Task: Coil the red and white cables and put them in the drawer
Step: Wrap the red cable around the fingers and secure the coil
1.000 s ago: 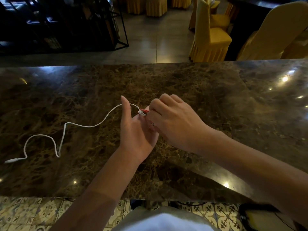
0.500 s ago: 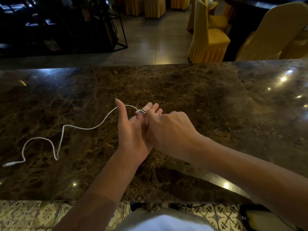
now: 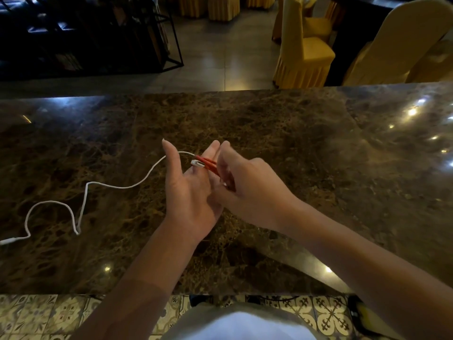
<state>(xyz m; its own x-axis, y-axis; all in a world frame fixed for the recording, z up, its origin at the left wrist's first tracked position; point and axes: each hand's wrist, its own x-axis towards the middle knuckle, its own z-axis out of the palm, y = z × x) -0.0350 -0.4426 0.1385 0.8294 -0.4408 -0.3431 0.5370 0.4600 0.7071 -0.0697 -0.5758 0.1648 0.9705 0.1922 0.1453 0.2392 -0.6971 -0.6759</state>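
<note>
My left hand (image 3: 188, 192) stands upright over the marble counter (image 3: 294, 143), fingers straight and thumb spread. Red cable (image 3: 207, 163) strands lie across its fingers, next to a white connector (image 3: 197, 164). The white cable (image 3: 83, 204) runs from there behind my thumb and snakes left over the counter to the frame's left edge. My right hand (image 3: 247, 187) is pressed against my left fingers, its fingertips pinching the red cable. How much red cable is wound there is hidden by my hands. No drawer is in view.
The counter's near edge runs along the bottom, with patterned floor tiles (image 3: 36, 315) below it. Beyond the far edge stand yellow-covered chairs (image 3: 301, 52) and a dark metal shelf frame (image 3: 137, 40).
My right hand has slid down and right along my left fingers, uncovering red strands and the white connector. My left fingers have straightened upward. The white cable lies much as before.
</note>
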